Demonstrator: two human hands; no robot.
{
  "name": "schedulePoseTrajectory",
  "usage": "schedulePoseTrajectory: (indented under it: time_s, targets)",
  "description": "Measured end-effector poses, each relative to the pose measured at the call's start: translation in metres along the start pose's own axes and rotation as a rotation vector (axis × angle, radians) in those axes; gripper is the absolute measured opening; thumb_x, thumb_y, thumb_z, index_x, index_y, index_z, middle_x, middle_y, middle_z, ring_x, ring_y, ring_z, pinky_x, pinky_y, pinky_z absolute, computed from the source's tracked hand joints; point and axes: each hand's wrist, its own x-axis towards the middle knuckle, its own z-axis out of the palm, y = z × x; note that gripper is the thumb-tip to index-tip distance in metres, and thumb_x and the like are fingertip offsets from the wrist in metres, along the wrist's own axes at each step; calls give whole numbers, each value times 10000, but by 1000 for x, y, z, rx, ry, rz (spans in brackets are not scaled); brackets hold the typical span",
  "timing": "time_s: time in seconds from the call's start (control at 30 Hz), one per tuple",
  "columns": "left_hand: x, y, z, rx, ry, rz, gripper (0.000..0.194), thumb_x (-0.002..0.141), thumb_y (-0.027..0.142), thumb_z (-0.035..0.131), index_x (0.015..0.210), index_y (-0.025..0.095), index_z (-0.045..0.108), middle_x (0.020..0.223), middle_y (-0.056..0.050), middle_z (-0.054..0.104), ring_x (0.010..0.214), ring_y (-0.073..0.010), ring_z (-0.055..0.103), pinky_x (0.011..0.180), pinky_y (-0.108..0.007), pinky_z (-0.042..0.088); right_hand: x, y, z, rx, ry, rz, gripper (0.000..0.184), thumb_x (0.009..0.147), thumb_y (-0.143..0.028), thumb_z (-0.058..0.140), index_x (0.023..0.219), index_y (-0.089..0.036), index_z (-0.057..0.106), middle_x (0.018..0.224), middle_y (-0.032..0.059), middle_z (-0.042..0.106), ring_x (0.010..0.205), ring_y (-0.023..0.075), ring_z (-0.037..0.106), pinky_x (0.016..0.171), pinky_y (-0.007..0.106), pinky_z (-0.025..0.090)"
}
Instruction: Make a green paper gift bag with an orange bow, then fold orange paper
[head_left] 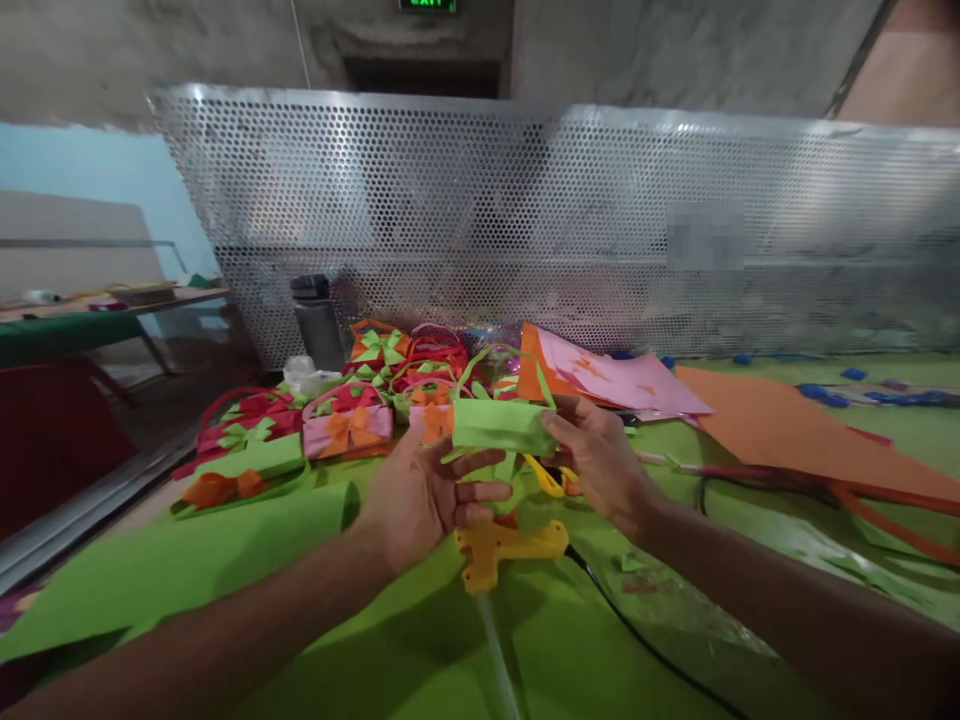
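A small light-green felt handbag (495,425) with a thin loop handle is held up in front of me. My right hand (600,455) pinches its right end between thumb and fingers. At the bag's lower left is my left hand (431,490), palm turned up and fingers stretched apart beneath it; whether it touches the bag is unclear. Just below the hands lies a yellow glue gun (514,548) with a clear glue stick (495,640) and a black cord. Yellow scissor-like handles (546,476) show partly behind the bag.
Several finished felt bags with bows (349,425) stand at the back left, near a dark bottle (316,320). Pink sheets (600,370) and an orange sheet (810,430) lie right. A rolled green sheet (187,550) is left. A perforated metal panel (450,200) rises behind.
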Motion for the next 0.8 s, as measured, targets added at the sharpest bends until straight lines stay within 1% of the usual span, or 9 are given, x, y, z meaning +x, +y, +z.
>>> schedulePoseTrajectory:
  time_s: [0.17,0.27,0.37,0.43,0.5,0.57,0.63,0.7,0.8]
  targets:
    - [-3,-1,7,77,54,48,366,955,379,332,1083,127,565,928,-114,668,641,-219,684,476,-275,515,-8,7,3,-59,-37,-16,431,637,-348,703,995,-185,527,755,-13,601,624,136,575,505,250,461]
    - [0,1,5,94,184,2,327,931,359,405,995,99,594,809,-96,669,534,-196,659,430,-276,509,-14,9,6,-159,-121,-54,445,669,-350,682,1040,-181,505,682,-36,578,605,140,564,525,260,444]
    - [2,4,2,101,283,7,274,912,326,441,991,109,589,819,-99,680,527,-217,666,438,-318,530,-16,11,4,-263,-182,-135,486,718,-373,646,1120,-165,466,789,22,629,725,184,610,618,311,481]
    - [2,5,2,100,290,22,268,913,320,432,981,113,588,827,-95,683,533,-224,669,431,-327,532,-14,11,2,-361,-153,-295,527,754,-385,625,1191,-168,426,996,97,629,902,225,610,735,374,495]
    - [1,6,4,96,268,33,297,923,349,405,976,121,589,839,-90,685,538,-227,671,430,-332,535,-14,9,-2,-529,-71,-567,556,778,-373,624,1250,-186,397,1203,140,547,1098,254,533,877,436,449]
    - [-1,6,6,97,240,41,333,930,383,377,990,134,589,861,-88,688,551,-233,677,441,-343,542,-16,6,-5,-744,-36,-871,585,781,-362,642,1284,-202,388,1275,138,503,1204,271,448,976,476,368]
    - [-3,5,9,99,225,48,357,938,392,346,1010,141,591,876,-87,690,568,-239,682,449,-350,547,-21,2,-6,-965,-94,-1052,627,777,-382,656,1310,-205,377,1267,135,524,1241,297,409,1024,525,285]
    - [-3,4,12,102,237,44,368,943,385,327,1017,144,594,872,-85,692,570,-241,684,451,-354,550,-27,0,-5,-1164,-178,-1074,674,790,-413,639,1353,-203,334,1273,135,536,1269,327,374,1045,590,184]
    - [-3,1,12,105,300,32,339,939,368,343,1000,144,589,843,-74,691,553,-240,683,437,-343,546,-33,-1,-3,-1337,-246,-978,707,815,-408,610,1400,-211,264,1329,118,509,1312,351,304,1039,648,70]
